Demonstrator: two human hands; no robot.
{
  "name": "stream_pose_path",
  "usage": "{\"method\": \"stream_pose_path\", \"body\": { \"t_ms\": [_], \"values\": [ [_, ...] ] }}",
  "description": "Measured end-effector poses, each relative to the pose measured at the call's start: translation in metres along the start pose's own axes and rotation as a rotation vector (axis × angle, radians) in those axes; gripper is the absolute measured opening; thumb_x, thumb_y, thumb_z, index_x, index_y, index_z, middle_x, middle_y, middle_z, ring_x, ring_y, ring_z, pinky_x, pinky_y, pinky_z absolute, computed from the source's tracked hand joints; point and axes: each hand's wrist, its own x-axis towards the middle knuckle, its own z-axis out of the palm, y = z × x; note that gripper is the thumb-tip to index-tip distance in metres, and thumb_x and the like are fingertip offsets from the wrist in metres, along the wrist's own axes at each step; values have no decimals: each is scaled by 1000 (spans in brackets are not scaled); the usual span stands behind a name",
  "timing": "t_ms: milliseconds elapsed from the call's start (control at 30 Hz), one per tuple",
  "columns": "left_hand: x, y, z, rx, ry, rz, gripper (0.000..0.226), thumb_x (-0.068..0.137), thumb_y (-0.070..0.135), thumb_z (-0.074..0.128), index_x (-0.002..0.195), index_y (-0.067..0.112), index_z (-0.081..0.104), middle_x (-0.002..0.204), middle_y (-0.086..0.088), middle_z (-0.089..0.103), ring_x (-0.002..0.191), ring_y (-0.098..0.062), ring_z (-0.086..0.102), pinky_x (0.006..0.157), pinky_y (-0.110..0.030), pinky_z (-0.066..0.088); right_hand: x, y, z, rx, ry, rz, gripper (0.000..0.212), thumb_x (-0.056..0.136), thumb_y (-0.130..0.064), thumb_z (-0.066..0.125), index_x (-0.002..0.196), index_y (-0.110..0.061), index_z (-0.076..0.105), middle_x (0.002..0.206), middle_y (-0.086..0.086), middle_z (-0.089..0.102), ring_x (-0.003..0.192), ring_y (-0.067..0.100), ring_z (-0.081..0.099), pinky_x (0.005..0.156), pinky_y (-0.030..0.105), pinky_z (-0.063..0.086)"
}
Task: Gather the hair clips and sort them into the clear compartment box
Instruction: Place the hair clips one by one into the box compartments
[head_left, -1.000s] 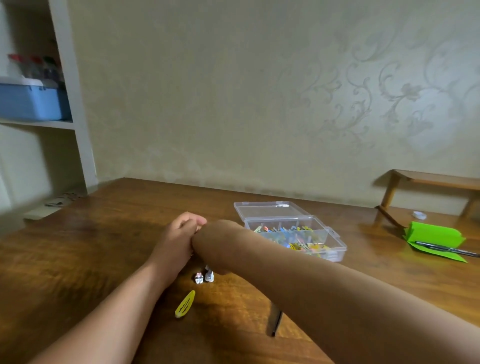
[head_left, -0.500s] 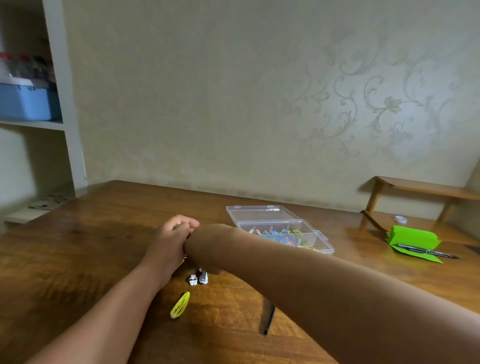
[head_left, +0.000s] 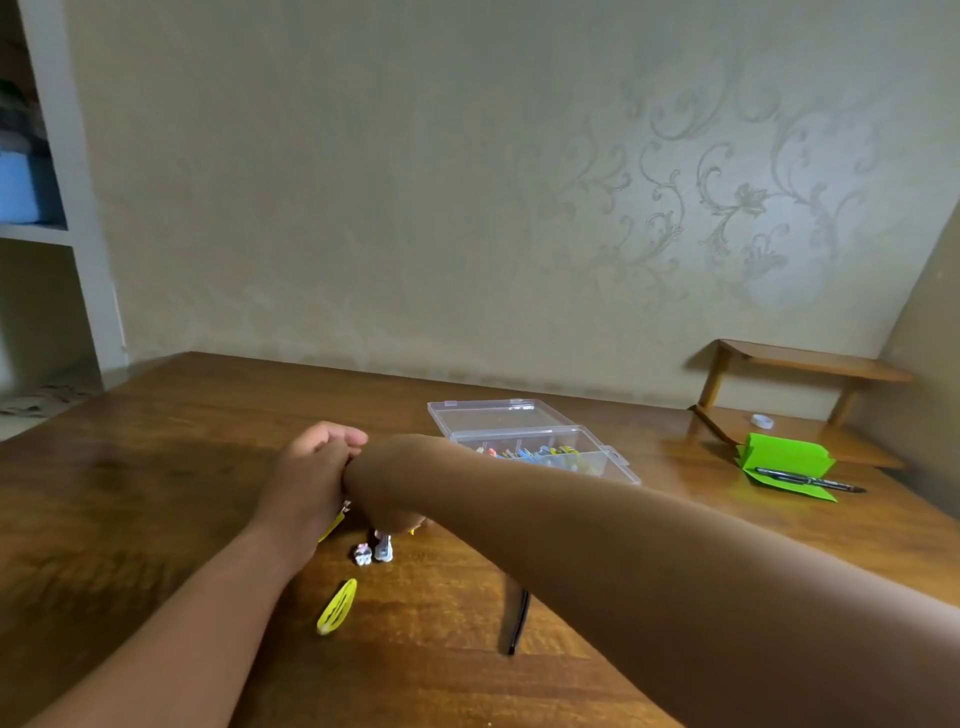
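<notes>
My left hand (head_left: 311, 473) hovers over the wooden table with its fingers curled, and a yellow hair clip (head_left: 332, 527) sticks out from under its palm. My right hand (head_left: 387, 501) is bent down at the wrist right beside it, touching it; its fingers are hidden. Just below the hands lie two small white clips (head_left: 371, 552). Nearer to me are a yellow snap clip (head_left: 337, 606) and a black clip (head_left: 517, 621), the latter partly under my right forearm. The clear compartment box (head_left: 597, 454) stands open behind my right arm, with several coloured clips inside.
A green folded paper (head_left: 784, 457) with a black pen (head_left: 810, 482) on it lies at the right, near a small wooden shelf (head_left: 810, 364) and a white roll (head_left: 762, 421). A white shelving unit (head_left: 88, 260) with a blue bin stands at the left.
The view has swung slightly to the right, so everything sits further left in frame. Both hands stay pressed together over the small clips; the loose clips have not moved.
</notes>
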Motion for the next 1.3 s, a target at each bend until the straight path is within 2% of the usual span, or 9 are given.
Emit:
{"method": "stream_pose_path", "body": {
  "t_ms": [167,267,367,467,667,767,833,1033,1300],
  "values": [
    [7,-6,4,51,-7,23,30,101,-4,44,105,5,72,95,-22,70,80,-28,60,69,-36,46,-7,-1,14,166,100,124,27,104,-18,65,130,-14,66,85,-6,49,89,18,55,75,29,44],
    [7,-3,5,49,11,24,31,103,-6,39,104,3,69,92,-21,69,72,-28,58,62,-34,44,-13,-6,27,265,215,201,33,102,-17,64,136,-16,62,109,1,61,101,24,65,72,33,44],
    [9,-6,4,82,21,50,28,99,4,45,99,11,72,89,-15,74,82,-32,66,76,-42,52,-16,-9,42,325,288,267,29,104,-15,58,132,-17,65,124,7,69,109,28,70,69,35,45],
    [9,-8,2,163,13,67,28,96,18,47,96,22,75,90,-7,78,89,-34,72,86,-51,57,-23,-10,53,419,336,314,20,104,-8,55,120,-10,68,121,11,71,106,30,70,71,34,46],
    [6,-8,7,271,-23,80,31,105,11,46,101,25,73,89,-2,79,94,-28,70,92,-50,55,-42,56,82,828,592,610,19,95,-9,53,100,-13,71,93,9,75,83,32,70,70,37,60],
    [6,-8,8,304,-18,95,32,107,9,45,104,24,73,98,-6,77,97,-26,70,88,-46,54,-74,109,116,920,664,832,16,93,-18,63,95,-19,78,87,2,78,80,25,71,74,35,60],
    [5,-8,9,327,-22,108,32,107,8,44,105,22,73,99,-7,75,95,-25,70,81,-41,53,-90,131,142,936,618,920,15,90,-18,65,90,-23,79,85,-1,78,79,24,72,77,40,63],
    [2,-5,11,395,-33,125,31,108,10,44,107,23,72,100,-5,75,95,-21,69,77,-39,49,-92,136,173,851,418,911,19,86,-18,64,81,-26,81,83,-7,77,77,22,74,73,43,67],
    [0,-3,13,362,-21,114,30,106,10,46,105,22,73,97,-7,76,90,-22,70,78,-37,51,-90,103,152,793,616,819,23,95,-21,54,98,-29,75,95,-9,74,82,20,66,69,33,56]
  ]
}}
